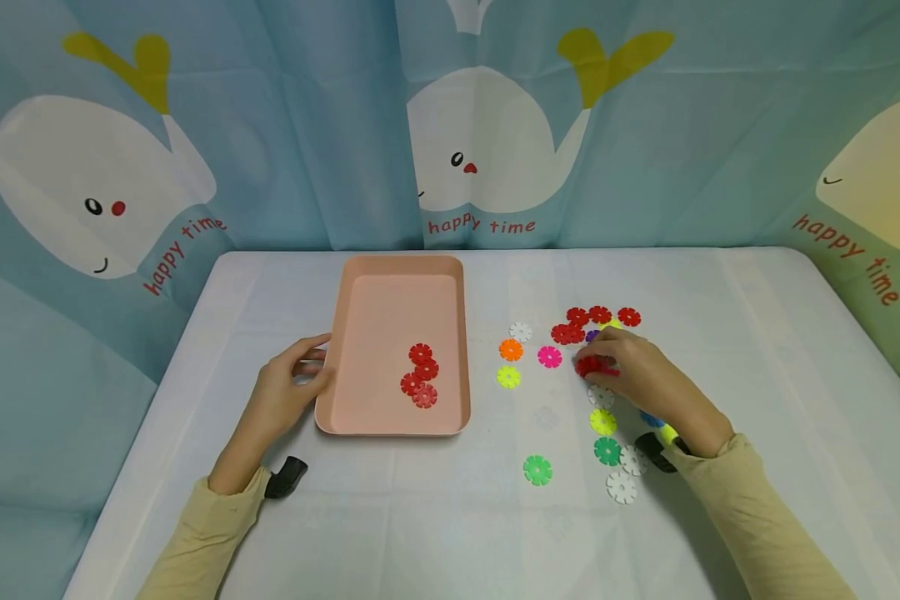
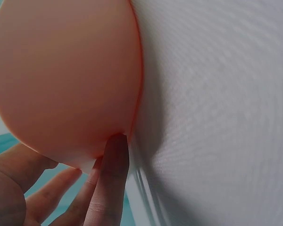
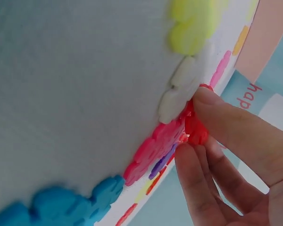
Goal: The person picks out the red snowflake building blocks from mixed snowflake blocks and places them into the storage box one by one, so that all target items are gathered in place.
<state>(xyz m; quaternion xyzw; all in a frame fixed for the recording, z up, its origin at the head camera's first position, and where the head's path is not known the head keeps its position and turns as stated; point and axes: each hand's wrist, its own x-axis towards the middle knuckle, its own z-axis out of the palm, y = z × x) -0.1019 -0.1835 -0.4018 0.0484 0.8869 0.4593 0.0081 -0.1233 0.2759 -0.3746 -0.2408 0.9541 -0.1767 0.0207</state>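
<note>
On the white table [image 1: 420, 533] I see the left hand [image 1: 281, 387] relaxed against the peach tray [image 1: 375, 325], the right hand [image 1: 645, 375] pinching a red notched disc [image 1: 588, 367].

Words [image 1: 482, 225] before you
You read "happy time" in red, three times, on the blue curtain [image 1: 315, 167].

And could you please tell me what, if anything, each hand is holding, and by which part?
The right hand pinches a red disc by its edge. The left hand only touches the left side of the tray.
</note>
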